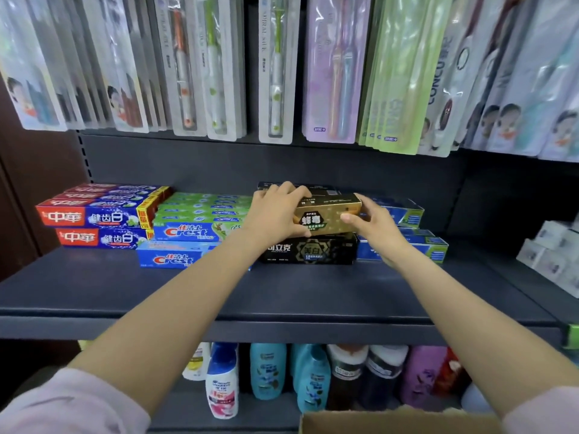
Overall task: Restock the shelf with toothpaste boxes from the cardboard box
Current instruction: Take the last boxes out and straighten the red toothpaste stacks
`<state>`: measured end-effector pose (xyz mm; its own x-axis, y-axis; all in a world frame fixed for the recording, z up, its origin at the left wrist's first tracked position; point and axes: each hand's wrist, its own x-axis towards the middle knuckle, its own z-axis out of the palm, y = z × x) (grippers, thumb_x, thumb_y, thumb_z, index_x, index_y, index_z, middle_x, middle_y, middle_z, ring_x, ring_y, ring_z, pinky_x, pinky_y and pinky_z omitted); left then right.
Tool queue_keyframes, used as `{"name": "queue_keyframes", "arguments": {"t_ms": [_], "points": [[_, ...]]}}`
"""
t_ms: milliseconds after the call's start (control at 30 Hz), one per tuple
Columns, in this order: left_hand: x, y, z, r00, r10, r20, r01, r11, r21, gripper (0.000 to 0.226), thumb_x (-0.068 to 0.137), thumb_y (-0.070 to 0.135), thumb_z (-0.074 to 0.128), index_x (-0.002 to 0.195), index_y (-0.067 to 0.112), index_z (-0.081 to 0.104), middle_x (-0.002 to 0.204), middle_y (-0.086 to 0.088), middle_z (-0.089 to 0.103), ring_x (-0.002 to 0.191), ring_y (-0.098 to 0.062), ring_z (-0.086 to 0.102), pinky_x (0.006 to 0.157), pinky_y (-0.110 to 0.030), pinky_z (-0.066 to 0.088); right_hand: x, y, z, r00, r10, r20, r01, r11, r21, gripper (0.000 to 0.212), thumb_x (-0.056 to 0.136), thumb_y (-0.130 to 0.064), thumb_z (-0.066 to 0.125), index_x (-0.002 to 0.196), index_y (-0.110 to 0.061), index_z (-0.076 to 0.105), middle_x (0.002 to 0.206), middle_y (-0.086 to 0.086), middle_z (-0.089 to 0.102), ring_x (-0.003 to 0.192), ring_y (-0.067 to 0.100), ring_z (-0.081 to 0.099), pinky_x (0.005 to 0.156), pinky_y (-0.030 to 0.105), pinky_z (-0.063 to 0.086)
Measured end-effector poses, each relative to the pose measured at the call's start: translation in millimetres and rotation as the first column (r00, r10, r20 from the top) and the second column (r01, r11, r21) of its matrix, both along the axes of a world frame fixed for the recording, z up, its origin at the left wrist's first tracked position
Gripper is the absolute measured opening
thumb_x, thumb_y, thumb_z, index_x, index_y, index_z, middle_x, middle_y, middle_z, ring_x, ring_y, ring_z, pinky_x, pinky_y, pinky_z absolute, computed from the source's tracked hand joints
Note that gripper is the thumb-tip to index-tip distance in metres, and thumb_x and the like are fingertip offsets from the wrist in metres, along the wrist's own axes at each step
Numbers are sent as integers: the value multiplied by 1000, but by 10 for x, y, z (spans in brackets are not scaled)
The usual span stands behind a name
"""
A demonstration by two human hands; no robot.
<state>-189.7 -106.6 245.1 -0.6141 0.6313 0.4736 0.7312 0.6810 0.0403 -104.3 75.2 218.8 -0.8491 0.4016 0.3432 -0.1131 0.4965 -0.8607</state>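
I am gripping a gold toothpaste box (329,214) at centre frame, my left hand (275,214) curled over its left end, my right hand (372,228) pinching its right end, resting it on a black toothpaste box (310,250) on the dark shelf (282,296). The cardboard box (398,421) is sitting at the bottom edge.

Head cam, wide-angle, faces fwd and down at shelf (282,296), close, within arm's reach.

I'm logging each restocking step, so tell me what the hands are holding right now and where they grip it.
Both hands hold one gold toothpaste box: the left hand grips its left end, the right hand its right end.
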Motion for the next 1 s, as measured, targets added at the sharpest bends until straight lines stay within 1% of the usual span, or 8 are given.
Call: {"name": "queue_keyframes", "arguments": {"t_ms": [167, 233, 300, 400, 633, 733, 833, 1000], "points": [[36, 103, 53, 990, -48, -133, 48, 999, -3, 72, 79, 56, 63, 142, 32, 38, 135, 4, 48, 122, -20, 46, 104, -36, 30, 21, 177, -49, 999, 17, -43, -23, 992, -124, 52, 90, -22, 61, 139, -21, 43, 128, 4, 58, 122, 22, 53, 103, 44, 45], [45, 180, 81, 981, -56, -184, 55, 998, -15, 68, 82, 54, 60, 142, 32, 38, 137, 5, 48, 123, -19, 46, 108, -36, 25, 28, 177, -52, 998, -30, -64, 22, 993, -120, 53, 91, -22, 58, 141, -20, 40, 131, 4, 55, 124, 21, 51, 106, 38, 42], [19, 228, 51, 989, -19, -150, 12, 999, -51, 61, 86, 48, 58, 141, 32, 38, 139, 3, 48, 127, -22, 43, 111, -41, 22, 4, 114, -76, 988, -148, -34, 150, 987, 50, 56, 92, -21, 58, 143, -18, 35, 141, 7, 44, 130, 22, 43, 108, 32, 36], [-26, 217, -76, 997, 71, 2, -70, 993, -99, 56, 91, 42, 55, 143, 32, 36, 145, 0, 41, 134, -26, 35, 111, -48, 24, -72, -42, -178, 974, -226, -8, 208, 882, 424, 60, 89, -13, 61, 143, -17, 35, 148, 10, 25, 136, 26, 31, 113, 32, 26], [72, 224, -172, 996, 77, -35, -79, 995, -66, 57, 93, 30, 53, 145, 23, 32, 149, -2, 34, 138, -23, 30, 115, -46, 18, -17, -114, -127, 967, -228, 110, 149, 864, 482, 67, 88, -13, 63, 146, -17, 29, 153, 7, 16, 140, 26, 27, 115, 33, 24], [247, 236, -226, 990, 35, -133, -28, 998, 51, 47, 91, 25, 50, 137, 20, 41, 139, -2, 42, 127, -23, 38, 103, -37, 30, 171, -158, -118, 974, -224, 40, 171, 839, 516, 62, 88, -14, 63, 143, -15, 34, 152, 6, 21, 141, 23, 22, 114, 32, 24], [537, 281, -352, 986, -38, -161, 50, 996, 72, 38, 89, 23, 50, 127, 16, 49, 127, -5, 49, 116, -25, 45, 90, -36, 37, 456, -236, -181, 981, -194, -14, 168, 810, 563, 48, 90, -15, 60, 135, -17, 44, 141, 2, 33, 133, 17, 30, 106, 30, 33], [1040, 339, -556, 985, -100, 141, 73, 980, 185, 24, 89, 26, 55, 111, 16, 56, 102, -2, 62, 98, -23, 59, 78, -40, 51, 954, -207, -281, 995, -89, 52, 45, 831, 555, 26, 92, -16, 54, 117, -15, 60, 114, 5, 56, 106, 22, 54, 90, 35, 46]]}}
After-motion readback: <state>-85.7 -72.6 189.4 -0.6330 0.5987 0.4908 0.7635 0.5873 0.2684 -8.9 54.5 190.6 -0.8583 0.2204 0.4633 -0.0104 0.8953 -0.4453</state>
